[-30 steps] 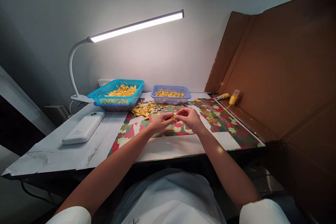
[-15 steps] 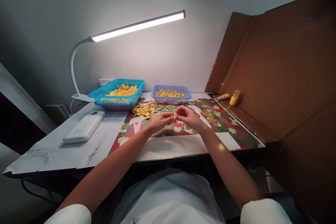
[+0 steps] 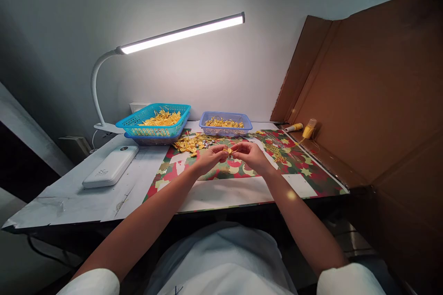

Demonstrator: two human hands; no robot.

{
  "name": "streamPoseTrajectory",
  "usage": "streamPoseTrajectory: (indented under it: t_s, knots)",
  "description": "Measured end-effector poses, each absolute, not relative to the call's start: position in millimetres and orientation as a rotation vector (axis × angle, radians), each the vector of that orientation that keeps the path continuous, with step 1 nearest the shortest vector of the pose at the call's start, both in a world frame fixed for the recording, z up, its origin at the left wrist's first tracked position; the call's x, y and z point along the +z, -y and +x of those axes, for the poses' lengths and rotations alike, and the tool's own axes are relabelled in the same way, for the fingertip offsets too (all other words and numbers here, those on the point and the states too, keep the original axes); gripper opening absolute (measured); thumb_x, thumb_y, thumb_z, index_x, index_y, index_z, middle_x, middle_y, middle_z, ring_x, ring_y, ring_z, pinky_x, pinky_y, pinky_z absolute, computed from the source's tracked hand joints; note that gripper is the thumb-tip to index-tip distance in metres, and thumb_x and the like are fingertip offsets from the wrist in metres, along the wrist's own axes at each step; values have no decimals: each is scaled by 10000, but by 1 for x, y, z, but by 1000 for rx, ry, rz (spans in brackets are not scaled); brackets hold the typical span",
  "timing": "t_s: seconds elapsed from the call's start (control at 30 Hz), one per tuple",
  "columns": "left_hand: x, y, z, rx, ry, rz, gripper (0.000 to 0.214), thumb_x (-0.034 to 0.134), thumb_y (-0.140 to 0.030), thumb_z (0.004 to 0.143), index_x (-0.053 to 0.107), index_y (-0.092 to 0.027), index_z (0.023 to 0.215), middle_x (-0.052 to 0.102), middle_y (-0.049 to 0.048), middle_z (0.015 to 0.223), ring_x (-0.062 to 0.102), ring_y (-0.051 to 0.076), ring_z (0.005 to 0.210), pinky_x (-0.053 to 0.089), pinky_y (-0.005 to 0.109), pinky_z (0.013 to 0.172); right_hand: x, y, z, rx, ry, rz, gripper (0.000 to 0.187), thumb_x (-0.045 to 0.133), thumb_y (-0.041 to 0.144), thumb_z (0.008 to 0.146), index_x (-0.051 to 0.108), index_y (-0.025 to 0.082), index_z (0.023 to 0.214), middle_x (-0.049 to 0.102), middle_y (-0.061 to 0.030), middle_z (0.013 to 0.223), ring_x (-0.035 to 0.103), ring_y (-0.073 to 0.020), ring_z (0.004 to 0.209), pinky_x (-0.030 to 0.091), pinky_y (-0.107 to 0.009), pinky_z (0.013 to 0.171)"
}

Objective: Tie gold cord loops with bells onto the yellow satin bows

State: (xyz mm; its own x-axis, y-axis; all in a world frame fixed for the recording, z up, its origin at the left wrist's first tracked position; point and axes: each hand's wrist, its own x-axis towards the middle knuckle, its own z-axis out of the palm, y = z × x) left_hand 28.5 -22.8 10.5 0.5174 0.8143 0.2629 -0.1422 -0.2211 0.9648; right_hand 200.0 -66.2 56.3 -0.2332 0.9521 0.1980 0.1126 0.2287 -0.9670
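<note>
A small yellow ribbon bow [image 3: 230,150] is pinched between both hands above the patterned table cover [image 3: 221,173]. My left hand [image 3: 212,158] has its thumb and fingertips closed on the bow's left side. From the other side my right hand [image 3: 252,156] grips it with closed fingertips. Fingers hide much of the bow, and a small shiny bit shows beneath it. Just beyond my left hand lies a heap of yellow ribbon pieces [image 3: 187,145], with several small silvery round pieces [image 3: 206,144] beside it.
A blue basket [image 3: 129,123] of yellow ribbon pieces stands at the back left, a purple basket [image 3: 226,132] at the back middle. A white power bank [image 3: 110,167] lies left, under a lamp [image 3: 183,33]. Thin gold cords [image 3: 276,153] lie right, near a yellow-capped bottle [image 3: 309,129] and cardboard [image 3: 374,87].
The ribbon loop that stood up between my fingertips now sits lower and flatter as a bow. My right fingers have curled down slightly; both hands stay in nearly the same place.
</note>
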Motion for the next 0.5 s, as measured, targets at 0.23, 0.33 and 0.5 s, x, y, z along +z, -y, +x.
streamPoseTrajectory:
  t_s: [0.23,0.33,0.5]
  knots:
    - [14,27,30,965,-587,1466,257,612,-328,713,444,-165,609,354,-48,611,326,78,561,267,242,549,54,63,202,1009,1742,-1056,100,657,248,661,627,165,709,657,-15,688,609,-138,643,471,-251,573]
    - [14,27,29,953,-579,1473,263,612,-330,717,440,-165,607,351,-49,610,325,78,561,267,242,548,55,62,202,983,1783,-1064,134,663,276,675,621,161,730,655,-17,685,604,-135,633,457,-242,562]
    - [15,27,28,942,-581,1519,284,610,-347,724,433,-165,595,359,-47,616,321,77,563,275,244,548,60,64,200,957,1793,-1124,118,629,278,700,589,167,695,629,-8,643,575,-127,600,429,-235,538]
